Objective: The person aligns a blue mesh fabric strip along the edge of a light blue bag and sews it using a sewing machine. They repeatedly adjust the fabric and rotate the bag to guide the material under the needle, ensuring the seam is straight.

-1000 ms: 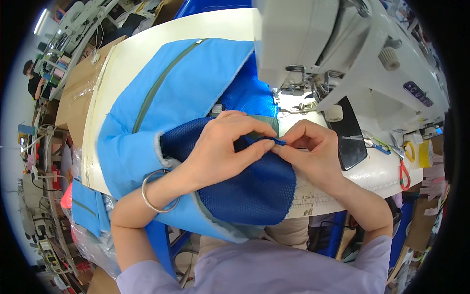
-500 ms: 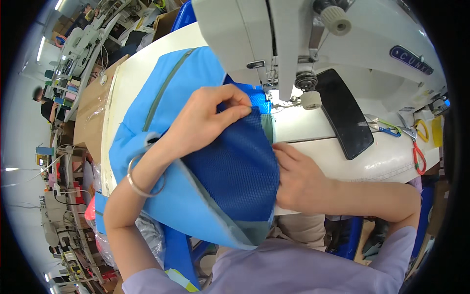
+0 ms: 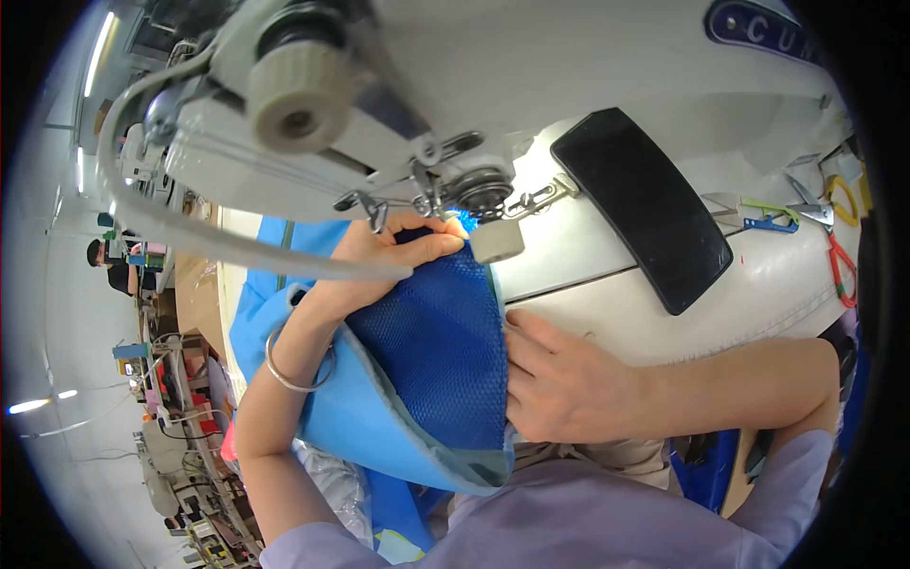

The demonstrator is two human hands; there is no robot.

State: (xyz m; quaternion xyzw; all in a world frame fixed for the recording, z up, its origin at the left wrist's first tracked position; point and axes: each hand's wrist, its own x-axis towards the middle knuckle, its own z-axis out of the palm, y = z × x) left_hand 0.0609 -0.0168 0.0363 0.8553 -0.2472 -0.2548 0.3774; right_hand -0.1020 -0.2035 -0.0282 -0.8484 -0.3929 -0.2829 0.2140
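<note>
Dark blue mesh fabric [image 3: 436, 351] lies over a light blue fabric piece [image 3: 379, 431], its upper edge close to the working end of a white sewing machine [image 3: 616, 57]. With thumb and fingers closed, my left hand [image 3: 384, 256] pinches the mesh's upper edge, partly behind a pale tube. My right hand [image 3: 573, 379] rests at the mesh's right edge. Its fingers curl around the layered edge there, and the fingertips are partly hidden. The machine's head hides the needle and most of the stitching spot.
A black phone [image 3: 645, 209] lies on the white table right of the machine's needle area. Beyond it are thread snips [image 3: 758, 216] and red-handled scissors [image 3: 840, 270]. At the far left, a person [image 3: 116, 266] sits among other machines.
My view has come closer to the machine, whose head now covers more of the upper picture. Both hands keep their grip on the fabric. The mesh looks flatter between them.
</note>
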